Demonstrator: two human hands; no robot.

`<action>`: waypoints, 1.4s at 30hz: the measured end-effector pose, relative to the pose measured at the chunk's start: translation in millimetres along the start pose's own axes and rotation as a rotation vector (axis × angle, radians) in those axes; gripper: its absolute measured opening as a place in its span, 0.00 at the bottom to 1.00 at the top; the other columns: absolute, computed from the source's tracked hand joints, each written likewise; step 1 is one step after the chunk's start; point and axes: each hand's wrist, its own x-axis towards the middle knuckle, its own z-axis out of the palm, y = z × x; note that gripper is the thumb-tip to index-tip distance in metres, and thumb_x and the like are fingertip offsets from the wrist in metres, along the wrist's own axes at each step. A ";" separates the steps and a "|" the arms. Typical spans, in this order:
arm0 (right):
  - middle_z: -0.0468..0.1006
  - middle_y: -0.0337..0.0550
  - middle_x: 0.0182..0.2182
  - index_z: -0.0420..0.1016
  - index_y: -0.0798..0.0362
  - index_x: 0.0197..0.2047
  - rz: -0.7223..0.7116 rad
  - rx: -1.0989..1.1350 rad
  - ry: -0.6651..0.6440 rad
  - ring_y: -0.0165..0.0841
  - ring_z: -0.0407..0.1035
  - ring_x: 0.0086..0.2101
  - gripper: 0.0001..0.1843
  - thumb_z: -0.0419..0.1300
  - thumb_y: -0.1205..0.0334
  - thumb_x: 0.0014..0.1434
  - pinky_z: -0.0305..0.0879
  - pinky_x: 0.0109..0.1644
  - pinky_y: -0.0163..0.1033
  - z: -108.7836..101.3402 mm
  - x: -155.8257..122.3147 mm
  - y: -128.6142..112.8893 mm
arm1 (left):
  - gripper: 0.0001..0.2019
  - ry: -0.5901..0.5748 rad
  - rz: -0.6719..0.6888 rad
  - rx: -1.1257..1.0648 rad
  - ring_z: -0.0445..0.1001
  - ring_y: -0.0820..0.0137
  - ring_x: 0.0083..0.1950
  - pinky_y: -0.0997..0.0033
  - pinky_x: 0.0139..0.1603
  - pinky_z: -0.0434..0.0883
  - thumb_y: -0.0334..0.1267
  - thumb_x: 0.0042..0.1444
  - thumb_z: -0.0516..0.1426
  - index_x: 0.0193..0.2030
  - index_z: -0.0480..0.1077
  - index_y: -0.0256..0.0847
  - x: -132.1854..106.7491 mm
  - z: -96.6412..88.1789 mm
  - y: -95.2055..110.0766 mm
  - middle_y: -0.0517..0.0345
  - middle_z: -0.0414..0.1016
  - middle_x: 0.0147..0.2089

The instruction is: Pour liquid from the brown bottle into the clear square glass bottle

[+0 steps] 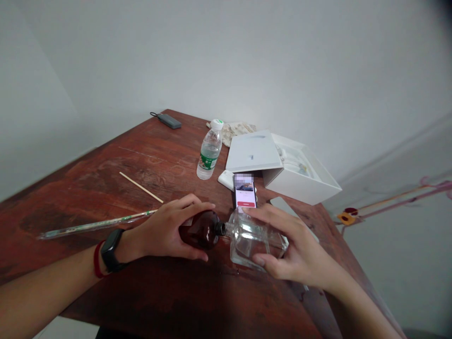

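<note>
Wooden bench point(148, 155) carries an open white box point(303, 181) at its far right edge. Left grip point(169, 228) clasps a brown bottle point(203, 230), tipped sideways near the bench front. Right grip point(293, 245) wraps a clear glass bottle point(247, 238). The 2 necks meet mouth to mouth. Behind: water bottle point(209, 153) upright, phone point(245, 193) flat, screen lit.

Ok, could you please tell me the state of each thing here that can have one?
Dark brown round bottle: on its side, uncapped, held by left hand.
Clear square bottle: tilted, mouth against the brown one's, held by right hand.
Clear plastic water bottle: upright, capped.
White cardboard box: open, lid resting beside it.
Black smartphone: screen lit.
</note>
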 end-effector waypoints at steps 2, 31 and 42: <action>0.86 0.47 0.53 0.76 0.46 0.66 0.000 0.003 0.004 0.40 0.84 0.45 0.33 0.70 0.60 0.57 0.79 0.49 0.41 0.4 -0.2 0.2 | 0.46 0.002 -0.008 0.003 0.79 0.55 0.57 0.57 0.58 0.79 0.58 0.52 0.77 0.74 0.63 0.53 0.2 0.2 0.3 0.52 0.74 0.60; 0.86 0.51 0.53 0.77 0.47 0.65 0.010 0.006 -0.006 0.44 0.84 0.46 0.31 0.70 0.59 0.58 0.81 0.48 0.45 -0.9 1.1 -2.4 | 0.47 -0.010 -0.037 -0.017 0.79 0.54 0.58 0.55 0.58 0.79 0.59 0.52 0.76 0.74 0.64 0.54 -0.9 -0.2 0.2 0.51 0.74 0.60; 0.85 0.49 0.51 0.76 0.46 0.65 -0.029 -0.002 0.011 0.41 0.83 0.43 0.32 0.71 0.60 0.57 0.81 0.47 0.44 -1.3 0.3 -1.4 | 0.48 -0.001 -0.027 0.005 0.80 0.54 0.56 0.55 0.56 0.79 0.61 0.50 0.77 0.74 0.64 0.54 -2.1 1.3 -1.7 0.51 0.75 0.59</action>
